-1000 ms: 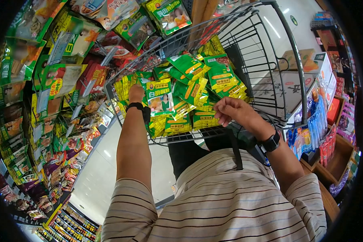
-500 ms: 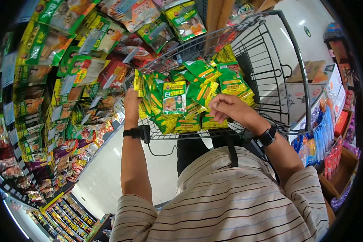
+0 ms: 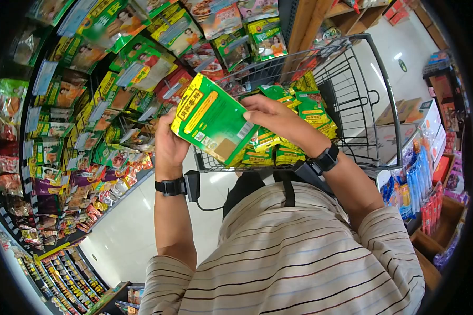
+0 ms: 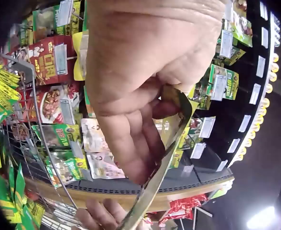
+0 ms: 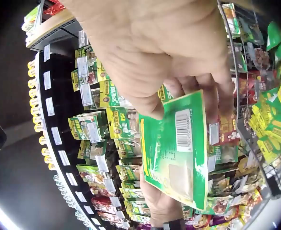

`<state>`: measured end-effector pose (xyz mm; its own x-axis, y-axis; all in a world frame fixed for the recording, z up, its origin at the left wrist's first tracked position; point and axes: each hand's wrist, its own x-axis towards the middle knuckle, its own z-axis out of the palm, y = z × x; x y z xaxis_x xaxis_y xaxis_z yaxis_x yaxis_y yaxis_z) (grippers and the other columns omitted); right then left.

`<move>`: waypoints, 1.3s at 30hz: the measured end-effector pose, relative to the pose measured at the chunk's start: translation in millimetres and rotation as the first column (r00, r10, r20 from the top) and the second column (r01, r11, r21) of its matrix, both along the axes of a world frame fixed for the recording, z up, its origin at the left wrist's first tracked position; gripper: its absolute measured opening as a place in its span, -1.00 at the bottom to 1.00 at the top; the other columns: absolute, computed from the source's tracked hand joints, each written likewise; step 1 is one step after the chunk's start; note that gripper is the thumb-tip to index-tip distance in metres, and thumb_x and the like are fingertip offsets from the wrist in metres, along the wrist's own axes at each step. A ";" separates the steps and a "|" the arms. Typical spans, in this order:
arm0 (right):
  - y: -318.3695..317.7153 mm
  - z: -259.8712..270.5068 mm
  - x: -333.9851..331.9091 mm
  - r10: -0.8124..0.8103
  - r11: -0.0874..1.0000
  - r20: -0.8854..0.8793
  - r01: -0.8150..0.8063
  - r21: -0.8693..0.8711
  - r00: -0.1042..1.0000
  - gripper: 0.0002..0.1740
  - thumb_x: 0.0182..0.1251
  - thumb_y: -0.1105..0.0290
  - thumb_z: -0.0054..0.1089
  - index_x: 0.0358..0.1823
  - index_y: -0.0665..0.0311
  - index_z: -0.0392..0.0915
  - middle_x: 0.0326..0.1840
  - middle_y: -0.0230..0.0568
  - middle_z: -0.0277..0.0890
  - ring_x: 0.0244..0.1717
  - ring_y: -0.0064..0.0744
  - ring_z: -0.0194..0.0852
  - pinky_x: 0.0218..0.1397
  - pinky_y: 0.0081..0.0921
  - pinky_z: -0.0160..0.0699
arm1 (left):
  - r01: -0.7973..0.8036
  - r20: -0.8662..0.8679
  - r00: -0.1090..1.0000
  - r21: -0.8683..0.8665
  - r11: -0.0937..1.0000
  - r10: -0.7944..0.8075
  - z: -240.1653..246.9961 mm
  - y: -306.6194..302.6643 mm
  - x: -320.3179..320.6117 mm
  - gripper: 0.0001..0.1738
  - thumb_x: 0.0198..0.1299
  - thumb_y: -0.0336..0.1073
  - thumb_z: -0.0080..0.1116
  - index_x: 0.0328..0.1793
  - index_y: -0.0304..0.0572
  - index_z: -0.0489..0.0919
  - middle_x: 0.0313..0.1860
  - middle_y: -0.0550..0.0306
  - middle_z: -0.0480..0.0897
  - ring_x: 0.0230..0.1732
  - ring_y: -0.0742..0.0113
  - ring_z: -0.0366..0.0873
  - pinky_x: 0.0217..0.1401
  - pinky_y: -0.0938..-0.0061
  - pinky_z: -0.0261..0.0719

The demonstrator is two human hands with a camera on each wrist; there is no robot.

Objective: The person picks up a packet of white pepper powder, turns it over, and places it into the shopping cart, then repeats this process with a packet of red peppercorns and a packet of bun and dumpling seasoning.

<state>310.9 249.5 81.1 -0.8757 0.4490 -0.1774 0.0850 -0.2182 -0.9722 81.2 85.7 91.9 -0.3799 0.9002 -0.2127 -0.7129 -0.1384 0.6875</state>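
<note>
A green and yellow packet [image 3: 215, 123], its barcode side facing up, is held in front of the cart's near left corner. My left hand [image 3: 172, 142] grips its left edge; in the left wrist view the left hand [image 4: 150, 86] has its fingers curled behind the packet, seen edge-on. At the opposite edge, my right hand [image 3: 278, 116] pinches the packet near the barcode. The right wrist view shows the thumb of the right hand [image 5: 164, 57] on the face of the packet [image 5: 176, 148]. Similar packets [image 3: 315, 113] lie piled in the wire cart [image 3: 373, 105].
Hanging packets with price tags fill the shelf rack [image 3: 79, 131] on the left. A wooden post [image 3: 302, 37] stands behind the cart. White cartons [image 3: 420, 118] and blue and red packages [image 3: 418, 173] are on the right, beside a wooden bin [image 3: 449, 220].
My left hand has brought up the packet from the cart's left side and turned it. My right hand has moved up and left and taken hold of its other edge.
</note>
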 end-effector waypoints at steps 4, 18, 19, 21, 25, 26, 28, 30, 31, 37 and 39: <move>-27.6 26.9 -19.9 0.130 0.986 0.058 -0.123 -0.113 0.990 -0.74 0.51 0.24 0.08 0.03 0.25 0.57 -0.20 -0.49 0.55 -0.12 -0.71 0.47 -0.08 -0.58 0.53 | -0.048 -0.042 0.998 -0.005 0.999 0.048 15.7 -18.2 -13.2 -0.65 0.44 -0.13 -0.06 0.03 -0.29 0.56 0.01 0.06 0.69 0.03 0.25 0.64 0.21 0.32 0.57; -102.8 60.6 -70.6 -0.017 0.999 -0.038 0.016 -0.037 0.999 -0.75 0.52 0.24 0.06 0.05 0.20 0.56 -0.19 -0.56 0.55 -0.24 -0.81 0.38 -0.25 -0.74 0.38 | -0.028 -0.300 0.953 0.061 0.998 0.045 55.9 -99.5 -25.1 -0.51 0.49 -0.12 0.00 0.39 -0.26 0.40 0.26 0.07 0.58 0.25 0.25 0.56 0.26 0.28 0.56; -107.2 62.4 -73.6 -0.026 1.000 -0.038 0.025 -0.009 0.999 -0.75 0.53 0.24 0.06 0.05 0.21 0.56 -0.19 -0.56 0.55 -0.24 -0.80 0.39 -0.25 -0.73 0.40 | -0.031 -0.316 0.948 0.038 0.999 0.042 56.7 -103.9 -25.6 -0.52 0.48 -0.12 0.01 0.39 -0.25 0.40 0.26 0.08 0.58 0.24 0.27 0.56 0.25 0.29 0.57; -114.2 64.7 -78.5 -0.046 0.998 -0.037 0.048 0.047 0.998 -0.76 0.53 0.25 0.06 0.04 0.21 0.56 -0.19 -0.55 0.55 -0.23 -0.79 0.41 -0.24 -0.71 0.42 | -0.037 -0.347 0.937 -0.006 0.999 0.033 57.1 -110.2 -26.9 -0.53 0.48 -0.14 0.02 0.38 -0.23 0.41 0.26 0.09 0.58 0.22 0.31 0.57 0.22 0.32 0.57; -127.7 69.2 -87.9 -0.065 0.996 -0.114 0.058 -0.068 0.991 -0.79 0.54 0.30 0.05 0.01 0.25 0.55 -0.18 -0.52 0.55 -0.21 -0.76 0.45 -0.18 -0.63 0.53 | -0.054 -0.357 0.933 -0.020 0.998 0.043 49.8 -115.8 -30.3 -0.59 0.45 -0.18 0.10 0.33 -0.18 0.49 0.18 0.18 0.62 0.14 0.38 0.59 0.13 0.39 0.59; -130.8 72.9 -89.3 -0.076 0.996 -0.113 0.070 -0.054 0.991 -0.78 0.54 0.30 0.05 0.02 0.27 0.55 -0.16 -0.51 0.54 -0.20 -0.74 0.46 -0.13 -0.61 0.54 | -0.062 -0.355 0.934 -0.035 0.997 0.046 51.1 -116.9 -29.9 -0.61 0.45 -0.18 0.12 0.30 -0.16 0.52 0.13 0.21 0.64 0.08 0.41 0.61 0.10 0.40 0.60; -133.1 71.1 -91.2 -0.084 0.996 -0.110 0.084 -0.005 0.990 -0.77 0.54 0.31 0.04 0.02 0.28 0.55 -0.16 -0.51 0.54 -0.18 -0.74 0.46 -0.09 -0.61 0.54 | -0.076 -0.370 0.927 -0.038 0.996 0.057 53.0 -116.8 -30.3 -0.61 0.45 -0.18 0.11 0.30 -0.15 0.52 0.12 0.21 0.65 0.06 0.42 0.61 0.09 0.40 0.60; -136.0 71.5 -90.9 -0.088 0.996 -0.104 0.089 0.004 0.991 -0.76 0.54 0.31 0.05 0.06 0.29 0.53 -0.12 -0.49 0.55 -0.14 -0.72 0.47 -0.04 -0.60 0.54 | -0.088 -0.384 0.920 -0.026 0.996 0.071 55.3 -116.3 -29.7 -0.63 0.46 -0.18 0.10 0.29 -0.15 0.53 0.12 0.22 0.65 0.06 0.44 0.61 0.08 0.41 0.60; -137.2 73.0 -90.3 -0.087 0.996 -0.102 0.087 -0.010 0.991 -0.75 0.54 0.32 0.06 0.09 0.30 0.51 -0.09 -0.47 0.55 -0.10 -0.70 0.47 -0.01 -0.58 0.53 | -0.090 -0.400 0.914 -0.027 0.996 0.072 56.5 -116.1 -30.1 -0.64 0.46 -0.19 0.10 0.29 -0.15 0.54 0.12 0.23 0.65 0.05 0.45 0.61 0.07 0.43 0.60; -136.5 65.9 -96.9 -0.187 0.916 -0.240 0.257 0.309 0.953 -0.47 0.47 0.27 0.18 0.35 0.35 0.32 0.22 -0.16 0.47 0.23 -0.38 0.44 0.26 -0.39 0.46 | -0.192 -0.555 0.818 -0.019 0.981 0.149 56.5 -114.9 -33.9 -0.63 0.49 -0.19 0.06 0.30 -0.19 0.53 0.12 0.22 0.64 0.05 0.47 0.58 0.05 0.49 0.57; -141.1 76.5 -99.4 -0.161 0.902 -0.240 0.241 0.359 0.957 -0.38 0.45 0.22 0.21 0.41 0.36 0.27 0.29 -0.09 0.43 0.30 -0.30 0.42 0.33 -0.34 0.41 | -0.235 -0.663 0.734 -0.047 0.971 0.146 64.5 -111.6 -26.9 -0.58 0.47 -0.17 0.08 0.32 -0.25 0.51 0.16 0.14 0.63 0.05 0.40 0.59 0.10 0.48 0.55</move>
